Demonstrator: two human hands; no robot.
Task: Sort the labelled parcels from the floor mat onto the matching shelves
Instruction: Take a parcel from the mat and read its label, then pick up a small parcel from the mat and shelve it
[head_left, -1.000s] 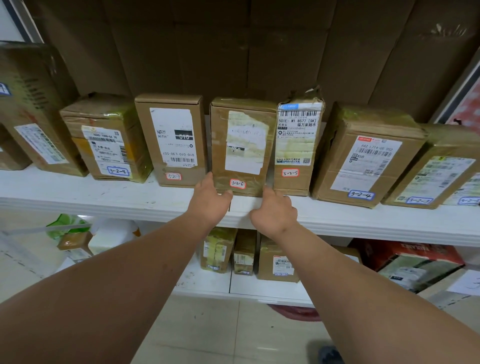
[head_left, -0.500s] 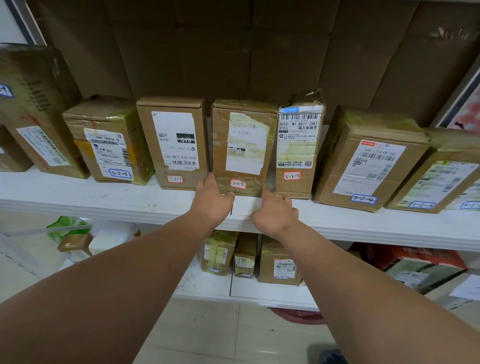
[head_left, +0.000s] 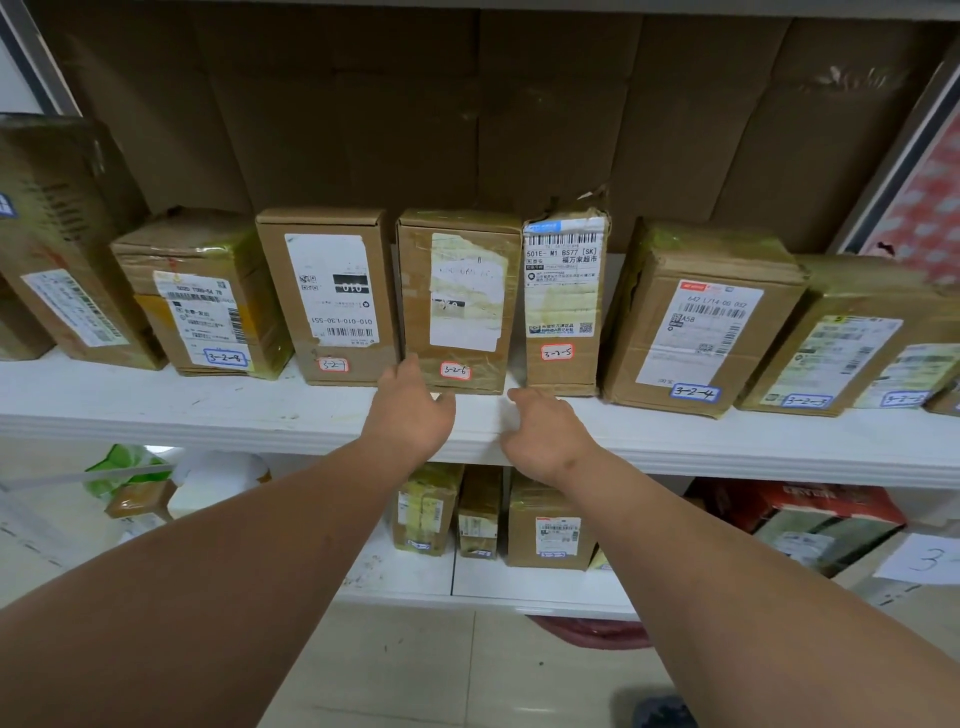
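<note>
Centrally, I find the parcel marked 3-2-6 (head_left: 457, 299) standing upright on the white shelf (head_left: 156, 402), at the middle of the frame, with its small red-edged tag facing me at its lower edge. My left hand (head_left: 410, 410) lies at the parcel's lower left corner, fingers fairly straight and reaching onto the shelf board; the fingertips appear to touch the box, with nothing grasped. My right hand (head_left: 545, 431) sits just below and right of the parcel, apart from it, fingers loosely bent (relaxed, not clenched) and holding nothing.

Just left of the parcel stands the box tagged 3-2-7 (head_left: 327, 296), close beside it. Just right stands the narrower box tagged 3-2-5 (head_left: 563, 301), its top torn. Further right, tilted, are the boxes tagged 3-2-4 (head_left: 696, 317) and 3-2-3 (head_left: 841, 338). Further left is the box tagged 3-2-8 (head_left: 202, 291), and a larger leaning carton (head_left: 62, 239) fills the left edge.

Brown cardboard sheets (head_left: 467, 104) back the shelf. On the lower shelf (head_left: 519, 584), in the lower centre, stand three small parcels (head_left: 480, 512).
</note>
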